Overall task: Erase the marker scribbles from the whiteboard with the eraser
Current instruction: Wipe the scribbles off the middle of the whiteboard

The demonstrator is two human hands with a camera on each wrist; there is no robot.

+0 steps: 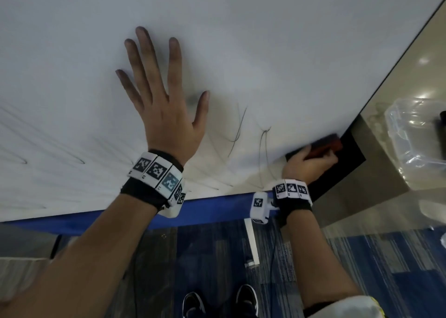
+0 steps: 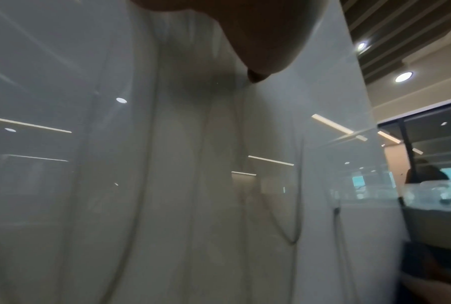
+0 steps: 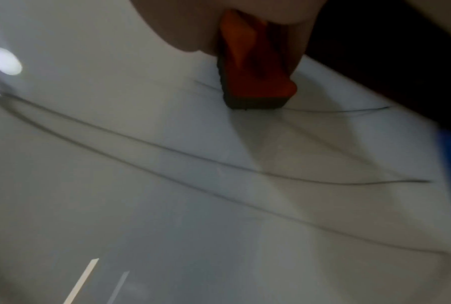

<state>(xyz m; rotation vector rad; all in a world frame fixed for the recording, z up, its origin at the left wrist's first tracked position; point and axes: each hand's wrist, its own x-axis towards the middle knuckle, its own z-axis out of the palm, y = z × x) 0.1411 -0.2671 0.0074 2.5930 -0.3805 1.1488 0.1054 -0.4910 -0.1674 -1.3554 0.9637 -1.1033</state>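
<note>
From the head view, the left hand [image 1: 161,95] lies flat with fingers spread on the glossy white whiteboard [image 1: 277,40], likely steadying it, while the right hand [image 1: 307,164] grips the orange felt-backed eraser [image 1: 324,146] at the board's right edge; the left wrist view shows faint grey marker scribbles [image 2: 281,224] remaining; the right wrist view shows the eraser's dark felt pressed flat to wipe them

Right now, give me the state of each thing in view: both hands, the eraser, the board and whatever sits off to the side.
left hand: open, fingers spread, palm flat on the whiteboard.
right hand: grips the eraser.
eraser: red, dark pad pressed to the board near its lower right corner.
whiteboard: mostly wiped, faint smears.
marker scribbles: thin dark lines still left between the hands.
plastic container: clear, resting on the counter to the right.
</note>
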